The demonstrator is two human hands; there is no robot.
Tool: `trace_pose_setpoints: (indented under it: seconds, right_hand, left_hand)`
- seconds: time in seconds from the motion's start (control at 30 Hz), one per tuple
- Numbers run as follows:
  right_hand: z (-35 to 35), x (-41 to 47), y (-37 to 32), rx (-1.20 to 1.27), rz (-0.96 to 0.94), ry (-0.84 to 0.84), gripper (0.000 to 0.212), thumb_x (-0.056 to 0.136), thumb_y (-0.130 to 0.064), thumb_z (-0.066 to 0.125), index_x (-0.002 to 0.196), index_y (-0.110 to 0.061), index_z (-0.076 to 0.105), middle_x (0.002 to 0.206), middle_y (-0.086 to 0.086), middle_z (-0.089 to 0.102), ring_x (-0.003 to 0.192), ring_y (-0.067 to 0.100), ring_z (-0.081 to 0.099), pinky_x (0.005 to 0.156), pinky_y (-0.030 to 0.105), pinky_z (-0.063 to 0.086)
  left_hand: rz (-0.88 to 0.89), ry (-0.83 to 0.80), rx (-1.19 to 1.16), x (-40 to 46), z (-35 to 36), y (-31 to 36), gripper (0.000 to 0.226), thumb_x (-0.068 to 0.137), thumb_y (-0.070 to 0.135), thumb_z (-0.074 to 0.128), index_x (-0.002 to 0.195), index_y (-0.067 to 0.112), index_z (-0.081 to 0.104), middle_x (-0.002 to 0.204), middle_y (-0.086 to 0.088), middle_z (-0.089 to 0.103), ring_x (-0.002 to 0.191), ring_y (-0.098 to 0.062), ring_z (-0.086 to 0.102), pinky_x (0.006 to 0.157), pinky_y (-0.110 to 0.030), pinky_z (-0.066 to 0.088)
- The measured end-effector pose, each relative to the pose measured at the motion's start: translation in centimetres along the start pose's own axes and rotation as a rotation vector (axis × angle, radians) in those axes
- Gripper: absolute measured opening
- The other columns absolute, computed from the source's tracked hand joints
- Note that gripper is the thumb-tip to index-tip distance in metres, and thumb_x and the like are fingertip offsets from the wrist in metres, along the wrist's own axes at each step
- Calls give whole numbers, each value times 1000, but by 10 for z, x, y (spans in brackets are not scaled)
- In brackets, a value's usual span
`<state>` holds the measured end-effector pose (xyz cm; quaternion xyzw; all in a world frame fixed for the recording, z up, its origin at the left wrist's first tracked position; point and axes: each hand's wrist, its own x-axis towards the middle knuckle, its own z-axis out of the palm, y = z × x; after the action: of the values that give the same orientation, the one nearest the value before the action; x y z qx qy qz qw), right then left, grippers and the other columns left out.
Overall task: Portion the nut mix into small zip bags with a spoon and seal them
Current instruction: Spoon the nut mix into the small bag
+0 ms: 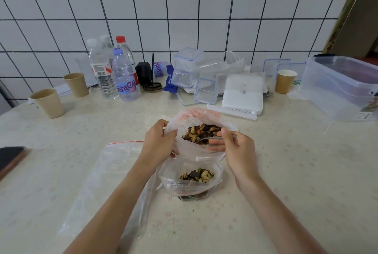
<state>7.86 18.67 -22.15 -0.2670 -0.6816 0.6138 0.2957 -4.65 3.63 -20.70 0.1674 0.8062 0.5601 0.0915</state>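
Small zip bag part-filled (base hidden), spoon bowl buried in nuts

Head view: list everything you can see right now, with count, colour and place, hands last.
Large bag: 1, clear, table centre, holding nut mix.
Small zip bag: 1, clear, red seal, nearer the person, partly filled, open.
Empty zip bag: 1, clear, flat, left of centre.
Spoon: 1, metal, in the large bag.
Paper cups: 3, tan; two left, one right.
Bottles: at least 4, clear, back left.
Clip-lid boxes: several, clear, back centre.
Storage tub: 1, clear, far right.
Phone: 1, black, left edge.
Left hand: holds the large bag's rim.
Right hand: grips the spoon.
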Motion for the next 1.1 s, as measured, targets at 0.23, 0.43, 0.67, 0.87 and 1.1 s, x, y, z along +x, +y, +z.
trace_pose_setpoints:
  seconds: [0.23,0.43,0.67,0.87,1.1]
  right_hand:
    - [-2,-1,-3,61,25,3,31,108,-26,51,95,-8,73,80,1,80,68,21,77,61,15,54]
    - [-10,-2,-7,117,54,11,33,108,-27,49,99,-7,73,85,3,80,73,23,78,71,25,55]
    - [-23,-8,-27,182,-4,34,32,108,-26,50,100,-1,69,82,10,79,73,27,78,68,18,54]
    - [-47,-29,-48,178,-85,6,34,107,-31,50,96,-6,70,82,9,79,77,26,78,78,24,50]
    - [-67,-70,-56,186,-98,-70,36,107,-31,51,94,-3,70,83,16,78,77,34,78,81,35,50]
  left_hand:
    - [9,-91,-128,-1,-1,3,5,105,22,58,106,23,62,82,-7,69,54,-14,66,50,-29,56]
    - [22,-84,-127,-3,-3,4,10,106,24,56,115,23,61,85,-9,71,58,-17,69,52,-31,59]
    - [12,-12,-54,-6,-15,7,25,101,31,64,125,27,56,111,1,68,91,-17,70,68,-34,64]
    - [165,111,122,-27,-33,13,35,97,34,69,128,18,62,125,5,62,98,-7,64,80,-24,51]
    - [167,5,260,-79,-44,7,28,95,53,64,82,29,68,84,10,70,72,-14,70,65,-25,46]
